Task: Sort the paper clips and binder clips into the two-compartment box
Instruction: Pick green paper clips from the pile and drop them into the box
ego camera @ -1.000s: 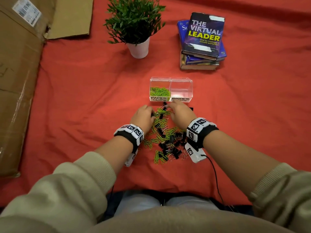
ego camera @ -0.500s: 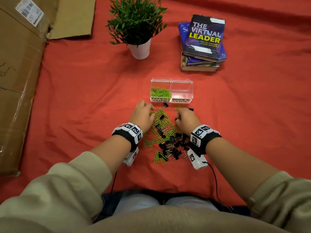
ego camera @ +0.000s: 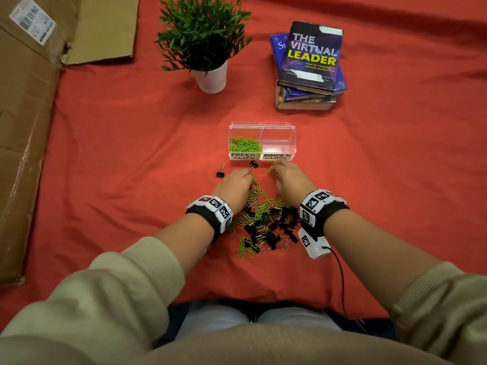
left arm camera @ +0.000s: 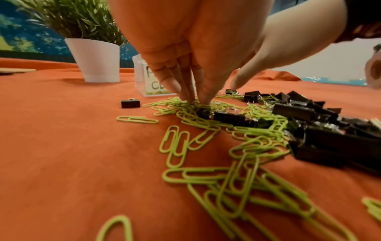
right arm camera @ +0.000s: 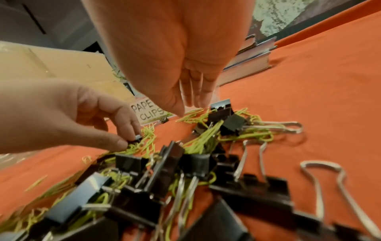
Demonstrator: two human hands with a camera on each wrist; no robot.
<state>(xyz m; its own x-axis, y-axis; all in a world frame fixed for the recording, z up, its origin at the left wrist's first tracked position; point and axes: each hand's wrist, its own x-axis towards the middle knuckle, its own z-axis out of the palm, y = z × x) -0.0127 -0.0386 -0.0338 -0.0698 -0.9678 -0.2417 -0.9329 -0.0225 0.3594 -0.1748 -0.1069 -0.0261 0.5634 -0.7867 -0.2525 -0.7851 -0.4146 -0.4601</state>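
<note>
A clear two-compartment box (ego camera: 279,127) stands ahead of me; its PAPER CLIPS side holds green paper clips (ego camera: 245,146), and its BINDER CLIPS side looks empty. A mixed pile of green paper clips and black binder clips (ego camera: 263,222) lies between my wrists. My left hand (ego camera: 233,184) reaches down into the pile's far end. There its thumb and forefinger pinch a small black binder clip (right arm camera: 134,140) tangled in green clips. My right hand (ego camera: 290,177) holds nothing. Its straight fingers (right arm camera: 193,96) point down at a few green clips (right arm camera: 191,114) just before the box.
One binder clip (ego camera: 220,173) lies alone left of my left hand, another (ego camera: 253,164) against the box front. A potted plant (ego camera: 210,75) and a stack of books (ego camera: 308,69) stand beyond the box. Flattened cardboard (ego camera: 23,127) covers the left side of the red cloth.
My right hand has moved forward from the pile toward the box front. My left hand has shifted slightly right, uncovering the lone binder clip beside it.
</note>
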